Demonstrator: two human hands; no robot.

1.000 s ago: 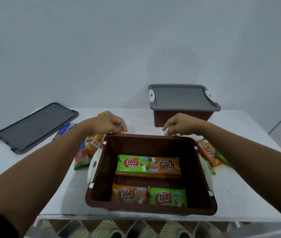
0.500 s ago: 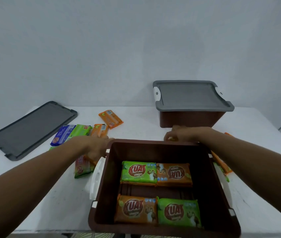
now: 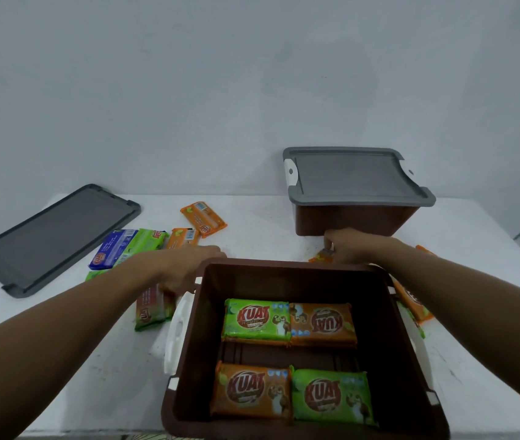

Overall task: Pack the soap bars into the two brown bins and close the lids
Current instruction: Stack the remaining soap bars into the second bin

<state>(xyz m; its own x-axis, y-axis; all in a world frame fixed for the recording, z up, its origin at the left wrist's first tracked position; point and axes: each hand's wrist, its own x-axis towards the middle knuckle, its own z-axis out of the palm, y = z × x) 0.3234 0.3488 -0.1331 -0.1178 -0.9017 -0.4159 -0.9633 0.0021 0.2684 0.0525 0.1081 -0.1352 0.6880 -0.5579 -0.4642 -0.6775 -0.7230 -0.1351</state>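
The open brown bin (image 3: 299,274) stands right in front of me with several KUAT soap bars (image 3: 257,319) lying flat on its floor. My left hand (image 3: 188,268) is beside the bin's far left corner, fingers curled over the far end of a green-orange soap bar (image 3: 152,309) on the table. My right hand (image 3: 347,246) is just behind the bin's far rim, pinching an orange soap bar (image 3: 319,258). The second brown bin (image 3: 353,220) stands at the back right with its grey lid (image 3: 353,176) on.
A loose grey lid (image 3: 52,236) lies at the far left. Blue (image 3: 111,249), green (image 3: 144,242) and orange bars (image 3: 203,219) are scattered between it and the bins. More orange bars (image 3: 412,300) lie right of the open bin. The white table (image 3: 268,227) meets a wall behind.
Both hands left the bin's far rim: the left went down to the bars at the left corner, the right to an orange bar behind the rim. My view moved closer to the bin.
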